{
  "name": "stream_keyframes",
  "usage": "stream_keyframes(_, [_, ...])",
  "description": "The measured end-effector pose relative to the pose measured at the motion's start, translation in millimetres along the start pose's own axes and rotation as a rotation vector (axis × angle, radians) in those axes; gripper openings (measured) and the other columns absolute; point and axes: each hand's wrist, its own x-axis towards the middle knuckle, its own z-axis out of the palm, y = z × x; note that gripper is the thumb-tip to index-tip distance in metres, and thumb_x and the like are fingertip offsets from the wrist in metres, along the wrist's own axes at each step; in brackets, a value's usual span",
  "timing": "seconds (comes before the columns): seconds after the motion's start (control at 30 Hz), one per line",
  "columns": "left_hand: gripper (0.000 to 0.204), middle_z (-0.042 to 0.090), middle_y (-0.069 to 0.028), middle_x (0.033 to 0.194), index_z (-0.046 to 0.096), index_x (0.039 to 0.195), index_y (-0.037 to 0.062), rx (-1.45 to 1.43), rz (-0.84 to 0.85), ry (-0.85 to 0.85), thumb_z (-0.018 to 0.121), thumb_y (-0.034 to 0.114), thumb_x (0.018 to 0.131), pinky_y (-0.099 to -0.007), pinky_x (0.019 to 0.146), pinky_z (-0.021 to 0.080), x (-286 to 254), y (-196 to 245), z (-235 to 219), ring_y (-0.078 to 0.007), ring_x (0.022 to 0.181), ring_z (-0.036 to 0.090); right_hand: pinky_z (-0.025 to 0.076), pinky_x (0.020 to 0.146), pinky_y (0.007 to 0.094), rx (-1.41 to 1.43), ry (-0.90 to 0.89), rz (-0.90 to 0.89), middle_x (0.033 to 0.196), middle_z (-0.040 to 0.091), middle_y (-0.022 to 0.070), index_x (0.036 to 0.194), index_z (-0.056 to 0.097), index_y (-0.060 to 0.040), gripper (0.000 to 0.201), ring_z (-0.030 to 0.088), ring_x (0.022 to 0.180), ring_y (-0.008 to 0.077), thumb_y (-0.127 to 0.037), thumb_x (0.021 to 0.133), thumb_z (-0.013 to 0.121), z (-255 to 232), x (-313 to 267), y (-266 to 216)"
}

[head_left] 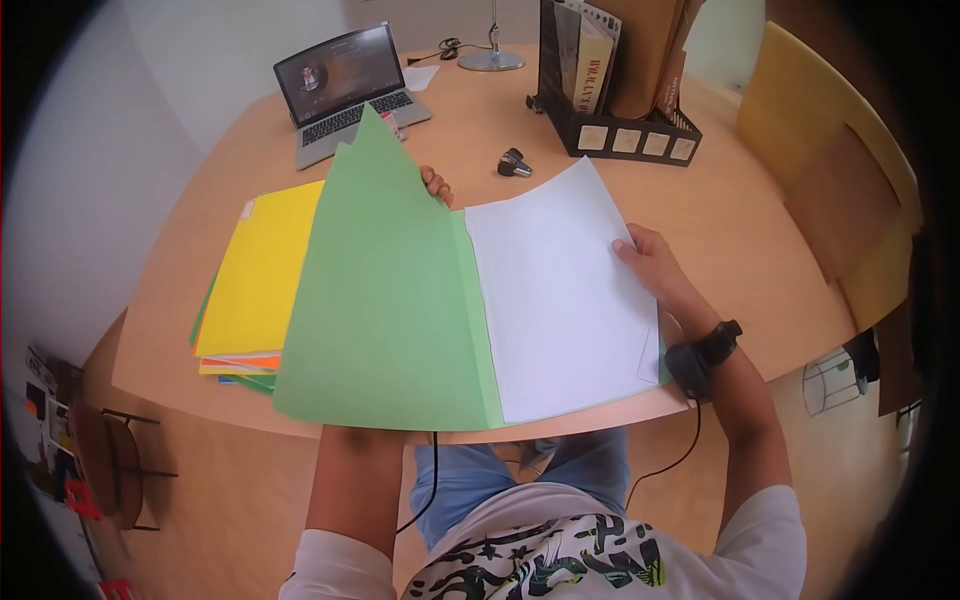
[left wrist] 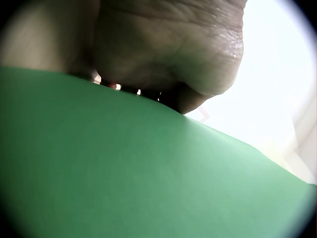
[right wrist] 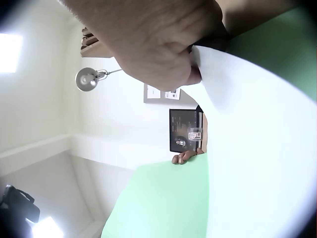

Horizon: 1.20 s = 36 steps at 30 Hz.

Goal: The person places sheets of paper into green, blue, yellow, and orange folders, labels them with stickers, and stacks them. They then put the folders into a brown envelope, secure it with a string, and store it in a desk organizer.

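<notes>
A green folder [head_left: 385, 300] is spread open in front of me, over the table's near edge. White paper [head_left: 560, 300] lies against its right side, the top edge tilted up. My left hand [head_left: 437, 186] grips the left cover from behind; most of it is hidden there, with fingertips showing at the upper edge beside the fold. In the left wrist view, that palm [left wrist: 168, 44] is close against the green sheet. My right hand [head_left: 650, 262] pinches the right edge of the paper, thumb on its front face. The right wrist view shows the thumb [right wrist: 194, 77] at the paper's edge.
To the left lies a stack of folders topped by a yellow one [head_left: 265, 265]. Farther back are a laptop [head_left: 345, 85], a lamp base [head_left: 491, 61], a small black-and-silver object [head_left: 515, 163] and a black file organizer [head_left: 630, 138]. A yellow chair [head_left: 830, 130] stands at the right.
</notes>
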Motion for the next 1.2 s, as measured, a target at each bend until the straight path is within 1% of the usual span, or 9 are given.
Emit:
stream_keyframes(0.07, [0.021, 0.056, -0.0028, 0.088, 0.053, 0.100, 0.0078, 0.039, -0.008, 0.070, 0.056, 0.027, 0.090, -0.0335, 0.082, 0.043, 1.5, -2.2, 4.7, -0.0192, 0.088, 0.054, 0.042, 0.060, 0.0269, -0.023, 0.009, -0.010, 0.074, 0.057, 0.0026, 0.093, 0.058, 0.0034, 0.019, 0.051, 0.065, 0.0099, -0.015, 0.090, 0.055, 4.2, -0.1, -2.8])
stream_keyframes(0.13, [0.021, 0.056, -0.0029, 0.087, 0.053, 0.100, 0.0077, 0.055, -0.013, 0.092, 0.055, 0.026, 0.090, -0.0332, 0.082, 0.043, 3.4, -3.7, 7.5, -0.0191, 0.088, 0.054, 0.042, 0.059, 0.0278, -0.029, 0.023, -0.031, 0.071, 0.056, 0.0036, 0.091, 0.057, 0.0038, 0.018, 0.050, 0.064, 0.0110, -0.015, 0.089, 0.057, 9.5, -3.5, -9.7])
stream_keyframes(0.33, [0.020, 0.055, -0.0031, 0.087, 0.053, 0.099, 0.0076, 0.070, -0.016, 0.087, 0.054, 0.026, 0.090, -0.0326, 0.081, 0.043, 5.6, -4.5, 8.7, -0.0186, 0.087, 0.053, 0.042, 0.056, 0.0327, -0.328, 0.035, -0.143, 0.062, 0.052, 0.0087, 0.085, 0.056, 0.0047, 0.026, 0.052, 0.060, 0.0186, -0.021, 0.084, 0.062, 6.2, -0.4, 3.1])
stream_keyframes(0.43, [0.020, 0.055, -0.0032, 0.087, 0.053, 0.098, 0.0075, 0.072, -0.016, 0.085, 0.053, 0.026, 0.091, -0.0322, 0.081, 0.043, 7.5, -5.2, 10.1, -0.0184, 0.087, 0.053, 0.045, 0.061, 0.0351, -0.448, -0.007, -0.067, 0.075, 0.057, 0.0117, 0.096, 0.059, 0.0031, 0.030, 0.055, 0.065, 0.0231, -0.022, 0.081, 0.064, 1.9, -7.8, -12.6])
stream_keyframes(0.53, [0.020, 0.055, -0.0033, 0.087, 0.053, 0.098, 0.0074, 0.073, -0.010, 0.079, 0.053, 0.026, 0.091, -0.0319, 0.080, 0.043, 8.0, -5.1, 12.1, -0.0181, 0.086, 0.053, 0.047, 0.076, 0.0363, -0.692, 0.156, -0.063, 0.102, 0.058, 0.0154, 0.112, 0.059, -0.0023, 0.045, 0.058, 0.087, 0.0280, -0.027, 0.077, 0.071, 1.7, -33.8, -61.9])
stream_keyframes(0.63, [0.020, 0.055, -0.0034, 0.086, 0.053, 0.098, 0.0073, 0.075, -0.006, 0.077, 0.052, 0.026, 0.091, -0.0315, 0.080, 0.043, 12.7, -4.4, 12.8, -0.0179, 0.086, 0.052, 0.041, 0.094, 0.0391, -0.623, -0.041, -0.420, 0.126, 0.047, 0.0162, 0.125, 0.055, -0.0115, 0.062, 0.048, 0.113, 0.0315, -0.034, 0.071, 0.076, -10.7, -41.6, -63.1])
stream_keyframes(0.73, [0.019, 0.055, -0.0036, 0.086, 0.053, 0.097, 0.0072, 0.072, -0.006, 0.069, 0.052, 0.026, 0.091, -0.0312, 0.079, 0.043, 16.6, -6.4, 16.1, -0.0176, 0.085, 0.052, 0.034, 0.102, 0.0426, -0.711, -0.368, -0.551, 0.131, 0.045, 0.0168, 0.125, 0.056, -0.0153, 0.067, 0.039, 0.123, 0.0340, -0.038, 0.067, 0.079, -10.7, -54.8, -74.7])
stream_keyframes(0.87, [0.019, 0.055, -0.0037, 0.086, 0.053, 0.097, 0.0071, 0.074, 0.000, 0.068, 0.051, 0.025, 0.091, -0.0308, 0.079, 0.043, 17.5, -5.7, 17.6, -0.0173, 0.085, 0.052, 0.032, 0.103, 0.0433, -0.800, -0.648, -0.518, 0.134, 0.043, 0.0169, 0.123, 0.058, -0.0167, 0.064, 0.038, 0.125, 0.0345, -0.037, 0.066, 0.078, -5.8, -61.5, -66.9])
stream_keyframes(1.2, [0.019, 0.055, -0.0041, 0.085, 0.053, 0.095, 0.0067, 0.108, 0.002, 0.086, 0.049, 0.025, 0.092, -0.0296, 0.078, 0.042, 11.5, -4.9, 24.7, -0.0165, 0.083, 0.051, 0.033, 0.101, 0.0417, -0.793, -0.709, -0.448, 0.135, 0.042, 0.0175, 0.121, 0.058, -0.0156, 0.064, 0.038, 0.125, 0.0340, -0.034, 0.063, 0.077, -8.0, -62.6, -73.0])
